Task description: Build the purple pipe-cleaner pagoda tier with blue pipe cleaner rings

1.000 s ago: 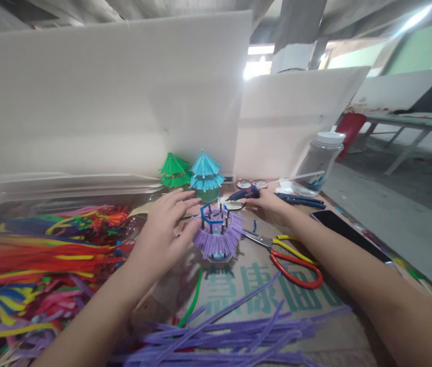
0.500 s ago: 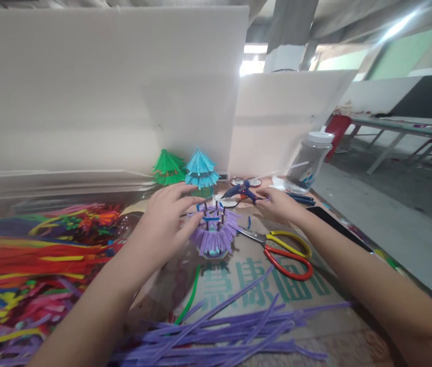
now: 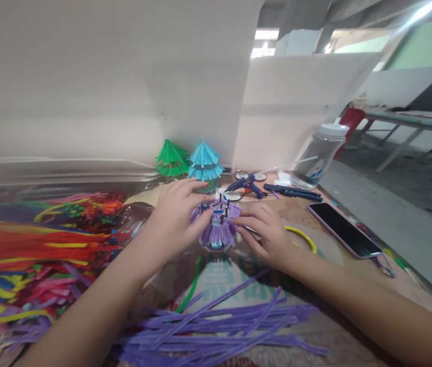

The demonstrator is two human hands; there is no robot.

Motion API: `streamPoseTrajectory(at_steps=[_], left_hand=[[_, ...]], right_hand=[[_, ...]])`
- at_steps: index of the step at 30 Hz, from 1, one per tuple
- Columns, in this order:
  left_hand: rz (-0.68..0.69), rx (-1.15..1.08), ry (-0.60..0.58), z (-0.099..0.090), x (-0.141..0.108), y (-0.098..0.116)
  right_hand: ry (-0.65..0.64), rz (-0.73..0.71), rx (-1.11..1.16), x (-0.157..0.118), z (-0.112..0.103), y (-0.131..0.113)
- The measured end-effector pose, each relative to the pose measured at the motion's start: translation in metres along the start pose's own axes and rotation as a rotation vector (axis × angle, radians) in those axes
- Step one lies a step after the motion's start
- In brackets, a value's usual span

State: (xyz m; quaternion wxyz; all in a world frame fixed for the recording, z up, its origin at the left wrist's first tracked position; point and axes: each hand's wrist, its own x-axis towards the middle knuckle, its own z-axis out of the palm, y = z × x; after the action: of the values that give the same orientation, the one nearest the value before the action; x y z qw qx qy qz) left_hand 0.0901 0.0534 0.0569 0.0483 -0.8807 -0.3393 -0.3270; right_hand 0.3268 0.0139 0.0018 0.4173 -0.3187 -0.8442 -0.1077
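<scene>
A small purple pipe-cleaner pavilion model (image 3: 219,235), with a fringed roof and dark posts rising from its top, stands between my hands. Curved around its left side, my left hand (image 3: 180,211) has its thumb and fingertips at the roof and posts. On the opposite side, my right hand (image 3: 266,233) has bent fingers with their tips on the roof's right edge. A short blue piece (image 3: 221,211) lies among the posts. Scissors with a yellow handle (image 3: 303,237) are mostly hidden behind my right hand. Purple pipe cleaners (image 3: 216,331) lie loose in front.
Behind stand a green pipe-cleaner tree-like model (image 3: 171,159) and a light-blue one (image 3: 203,162). A glue gun (image 3: 247,184), dark blue pliers-like tool (image 3: 292,192), phone (image 3: 344,230) and clear bottle (image 3: 320,155) lie or stand to the right. Colourful pipe cleaners (image 3: 40,250) fill the left.
My right hand has come away from the glue gun, back left to the model's right edge, now covering much of the scissors. My left hand stays at the model. The view has shifted slightly.
</scene>
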Motion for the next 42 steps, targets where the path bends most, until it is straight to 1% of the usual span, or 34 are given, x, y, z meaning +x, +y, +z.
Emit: streamPoseTrajectory(at_steps=[4, 6, 14, 19, 23, 30, 42], left_hand=[[0.005, 0.008, -0.026, 0.000, -0.001, 0.002], [0.011, 0.015, -0.037, 0.000, -0.002, 0.003], [0.021, 0.038, -0.047, -0.003, -0.002, 0.000], [0.036, 0.040, -0.086, -0.004, -0.001, -0.001], [0.030, 0.033, -0.089, -0.002, -0.001, 0.002], [0.041, 0.039, -0.053, 0.001, -0.001, 0.003], [0.046, 0.036, -0.049, 0.000, 0.000, 0.005]], right_hand=[[-0.031, -0.074, -0.017, -0.010, 0.007, -0.002], [-0.027, -0.085, -0.009, -0.011, 0.009, -0.004], [-0.062, -0.081, -0.003, -0.014, 0.013, -0.007], [-0.069, -0.017, 0.012, -0.012, 0.015, -0.010], [-0.080, 0.008, 0.017, -0.012, 0.016, -0.012], [-0.079, 0.007, 0.015, -0.012, 0.017, -0.012], [-0.078, -0.020, 0.000, -0.010, 0.016, -0.013]])
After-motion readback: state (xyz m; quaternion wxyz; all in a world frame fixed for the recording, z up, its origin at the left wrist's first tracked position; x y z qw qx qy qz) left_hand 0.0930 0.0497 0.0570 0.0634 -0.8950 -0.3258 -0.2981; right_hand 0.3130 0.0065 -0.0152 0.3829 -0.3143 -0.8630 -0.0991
